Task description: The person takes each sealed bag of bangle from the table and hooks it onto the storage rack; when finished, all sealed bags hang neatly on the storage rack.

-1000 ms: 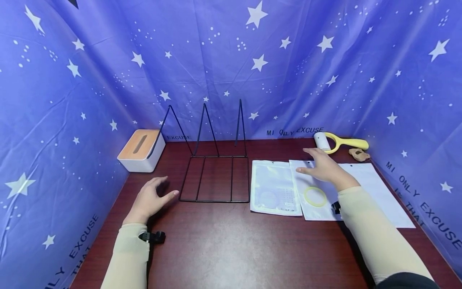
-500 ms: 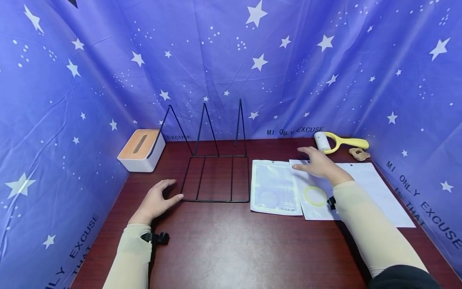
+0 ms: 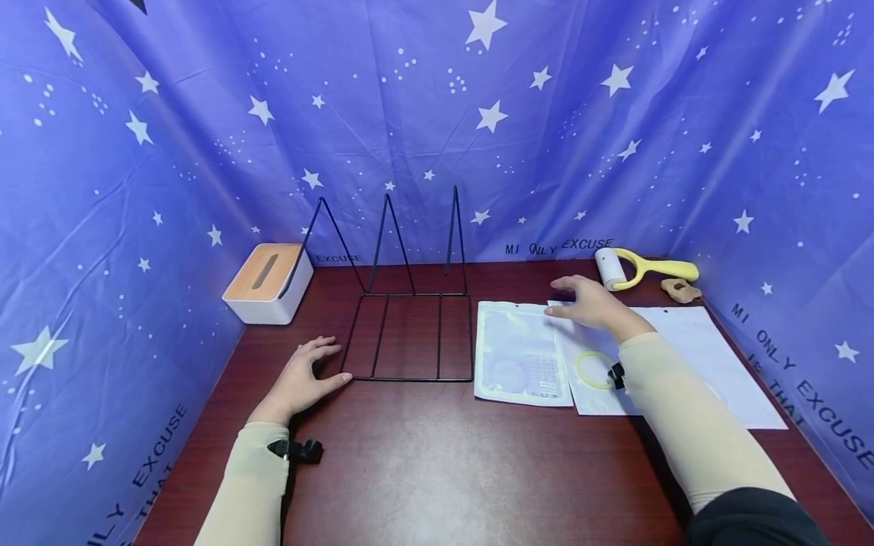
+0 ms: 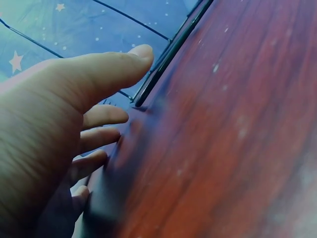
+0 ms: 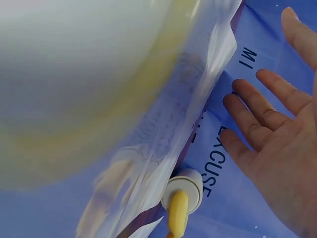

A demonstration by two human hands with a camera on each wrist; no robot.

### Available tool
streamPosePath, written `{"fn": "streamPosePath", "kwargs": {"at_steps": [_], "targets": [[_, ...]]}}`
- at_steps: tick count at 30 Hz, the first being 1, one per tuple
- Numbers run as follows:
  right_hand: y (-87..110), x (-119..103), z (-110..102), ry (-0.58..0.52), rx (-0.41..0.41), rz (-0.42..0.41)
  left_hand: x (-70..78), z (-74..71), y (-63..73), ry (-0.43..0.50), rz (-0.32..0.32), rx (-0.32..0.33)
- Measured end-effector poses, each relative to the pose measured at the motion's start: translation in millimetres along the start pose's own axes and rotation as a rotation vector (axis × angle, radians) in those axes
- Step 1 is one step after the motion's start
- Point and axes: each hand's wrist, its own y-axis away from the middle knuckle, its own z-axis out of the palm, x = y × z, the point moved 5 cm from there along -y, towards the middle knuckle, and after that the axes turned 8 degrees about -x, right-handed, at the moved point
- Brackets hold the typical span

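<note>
Desk point(image 3: 423, 474): dark red-brown, wood-grained, glossy; a pale glare lies on its near half. Blue star-print curtain point(image 3: 410, 98) behind and on both sides, dark lettering along its lower part. White tissue box with wood-toned lid point(image 3: 275, 308) at far left.

Black wire rack point(image 3: 439, 337) stands left of centre, its flat base on the desk, three peaked loops rising at the back. Just right of it lies a clear-fronted pouch point(image 3: 520, 353); beside that, a white packet point(image 3: 592, 402) bearing a pale yellow ring point(image 3: 579, 369). Yellow-handled lint roller point(image 3: 610, 269) at the far right, a small brown object point(image 3: 680, 290) next to it, too small to identify.

Your left hand point(image 3: 300, 381): fingers parted and lightly bent, thumb extended apart from them, nothing gripped. The thumb tip is at the rack's near left corner; you cannot tell contact from overlap here.

Your right hand point(image 3: 592, 302): fingers spread, nothing gripped, placed over the packet's upper part, fingertips towards the pouch. The right wrist view shows your palm and splayed fingers against the curtain, apart from the lint roller.
</note>
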Motion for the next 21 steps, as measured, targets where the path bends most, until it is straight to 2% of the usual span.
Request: {"fn": "streamPosePath", "kwargs": {"at_steps": [11,21], "targets": [[-8.5,-5,2,-0.04,-0.021,-0.017,3.1,2.4,-1.0,-0.056,0.011,0.037],[-17.4,-8,11,0.018,-0.024,-0.04,7.5,1.3,-0.1,-0.055,0.008,0.051]]}}
